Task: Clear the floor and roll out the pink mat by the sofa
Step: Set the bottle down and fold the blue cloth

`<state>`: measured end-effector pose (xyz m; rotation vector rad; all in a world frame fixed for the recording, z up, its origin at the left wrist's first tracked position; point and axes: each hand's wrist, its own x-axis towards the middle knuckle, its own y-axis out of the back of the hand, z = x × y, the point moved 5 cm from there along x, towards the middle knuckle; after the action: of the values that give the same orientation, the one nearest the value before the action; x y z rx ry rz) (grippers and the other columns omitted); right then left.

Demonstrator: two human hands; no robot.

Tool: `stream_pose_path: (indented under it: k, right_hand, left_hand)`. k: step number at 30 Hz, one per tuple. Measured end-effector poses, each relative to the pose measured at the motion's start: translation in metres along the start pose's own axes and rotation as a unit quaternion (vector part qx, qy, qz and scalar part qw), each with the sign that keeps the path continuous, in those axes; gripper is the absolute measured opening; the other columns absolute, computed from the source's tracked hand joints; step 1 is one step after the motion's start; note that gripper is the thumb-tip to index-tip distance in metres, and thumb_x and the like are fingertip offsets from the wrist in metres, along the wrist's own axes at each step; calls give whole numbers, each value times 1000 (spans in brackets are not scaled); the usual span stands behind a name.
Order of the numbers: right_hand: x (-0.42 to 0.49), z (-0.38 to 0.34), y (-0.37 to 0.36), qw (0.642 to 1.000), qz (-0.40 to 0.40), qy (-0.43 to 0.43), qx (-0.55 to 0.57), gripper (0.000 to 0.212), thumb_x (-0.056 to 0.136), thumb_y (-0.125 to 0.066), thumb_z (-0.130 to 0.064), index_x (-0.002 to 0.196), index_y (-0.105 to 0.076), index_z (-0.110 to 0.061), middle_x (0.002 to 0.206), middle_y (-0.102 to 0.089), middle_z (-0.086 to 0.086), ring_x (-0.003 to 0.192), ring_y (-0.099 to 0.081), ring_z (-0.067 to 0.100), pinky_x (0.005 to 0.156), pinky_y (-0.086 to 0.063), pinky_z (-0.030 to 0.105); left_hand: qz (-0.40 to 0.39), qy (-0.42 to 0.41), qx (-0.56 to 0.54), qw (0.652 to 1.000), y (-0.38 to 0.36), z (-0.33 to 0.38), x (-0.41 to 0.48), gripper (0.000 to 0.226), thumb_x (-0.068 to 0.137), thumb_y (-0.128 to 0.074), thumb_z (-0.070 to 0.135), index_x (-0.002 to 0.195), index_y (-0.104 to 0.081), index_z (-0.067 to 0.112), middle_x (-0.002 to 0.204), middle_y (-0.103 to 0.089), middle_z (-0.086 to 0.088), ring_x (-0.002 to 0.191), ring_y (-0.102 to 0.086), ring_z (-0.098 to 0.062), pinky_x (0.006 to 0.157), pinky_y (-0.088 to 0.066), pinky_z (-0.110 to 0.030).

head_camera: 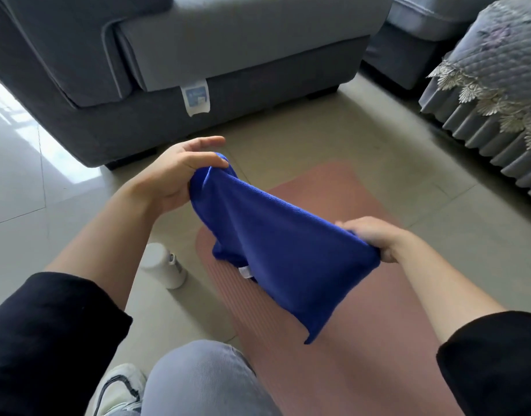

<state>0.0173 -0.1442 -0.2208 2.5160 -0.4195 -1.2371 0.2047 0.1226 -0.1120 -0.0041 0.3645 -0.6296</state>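
The pink mat [363, 340] lies unrolled flat on the tiled floor, running from my knees toward the grey sofa [228, 55]. Above it I hold a blue towel [276, 253] stretched between both hands. My left hand [180, 172] pinches its far corner. My right hand [375, 238] grips its near edge. The rest of the towel hangs down over the mat, and a small white tag shows on its lower fold.
A white bottle [165, 265] stands on the floor just left of the mat. A table with a grey quilted, lace-edged cover [492, 94] stands at the right. My knee [204, 379] and shoe [117, 391] are at the bottom.
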Motion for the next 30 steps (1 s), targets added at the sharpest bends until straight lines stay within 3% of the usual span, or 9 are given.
stream_pose_path:
  k: [2, 4, 8, 12, 16, 19, 22, 25, 30]
  right_hand:
    - [5, -2, 10, 952, 30, 66, 298, 26, 95, -52, -29, 79, -66, -13, 66, -70, 0, 57, -64, 12, 55, -51, 21]
    - [3, -6, 20, 878, 24, 116, 463, 23, 93, -52, -21, 76, -65, -13, 68, -69, 0, 58, -66, 10, 58, -53, 20]
    - [-10, -17, 34, 816, 9, 189, 547, 20, 71, -46, -8, 58, -61, -13, 60, -60, 0, 55, -56, 16, 57, -45, 22]
    - [-16, -29, 33, 863, 4, 167, 476, 22, 70, -30, 0, 56, -40, -14, 58, -42, 2, 57, -41, 19, 55, -36, 24]
    - [-22, -29, 47, 887, 71, 103, 445, 30, 69, -24, 6, 75, -47, -13, 68, -47, 4, 57, -44, 19, 51, -39, 22]
    - [-29, -33, 56, 910, 33, 77, 406, 21, 71, -39, -4, 79, -59, -7, 69, -55, 6, 54, -51, 21, 54, -43, 24]
    - [-29, -34, 59, 983, 1, 45, 180, 25, 75, -57, -4, 95, -71, 4, 91, -68, 14, 77, -62, 26, 72, -47, 33]
    - [-28, -29, 60, 1000, 19, -9, -1, 32, 70, -62, 3, 100, -70, 8, 98, -72, 16, 79, -62, 26, 73, -52, 33]
    - [-31, -33, 76, 1000, 27, 12, 7, 30, 78, -66, -10, 106, -71, -2, 84, -62, 1, 69, -45, 16, 57, -38, 23]
  left_hand:
    - [23, -4, -1, 1000, 10, -1, 0, 42, 81, -62, -1, 114, -65, 24, 89, -69, -5, 68, -69, -14, 63, -58, -21]
    - [48, -10, 1, 999, 22, -4, 1, 44, 80, -60, -2, 115, -66, 24, 99, -70, -7, 79, -70, -16, 71, -57, -23]
    - [91, -32, -2, 995, 34, -6, 3, 36, 78, -65, 3, 103, -72, 27, 107, -70, -2, 97, -65, -15, 83, -51, -23]
    - [80, -60, -8, 995, 33, -3, 5, 34, 78, -64, 3, 101, -74, 26, 87, -70, 4, 84, -63, -12, 76, -51, -27]
    - [85, -72, 12, 994, 33, 0, 4, 43, 72, -60, -4, 100, -74, 24, 78, -63, 1, 75, -61, -15, 74, -52, -29]
    - [91, -79, 37, 992, 30, 3, 2, 44, 71, -58, -7, 100, -74, 23, 80, -59, -2, 75, -56, -17, 73, -49, -30]
    - [92, -83, 39, 992, 26, 7, 1, 46, 66, -58, -5, 101, -74, 22, 79, -59, -3, 72, -55, -17, 67, -49, -25]
    - [96, -71, 63, 991, 23, 8, 0, 51, 57, -57, 0, 102, -73, 21, 84, -60, -7, 73, -55, -18, 67, -47, -24]
    - [81, -6, 247, 966, 25, 9, 2, 64, 48, -51, -1, 106, -71, 16, 83, -54, -9, 72, -48, -22, 69, -43, -32]
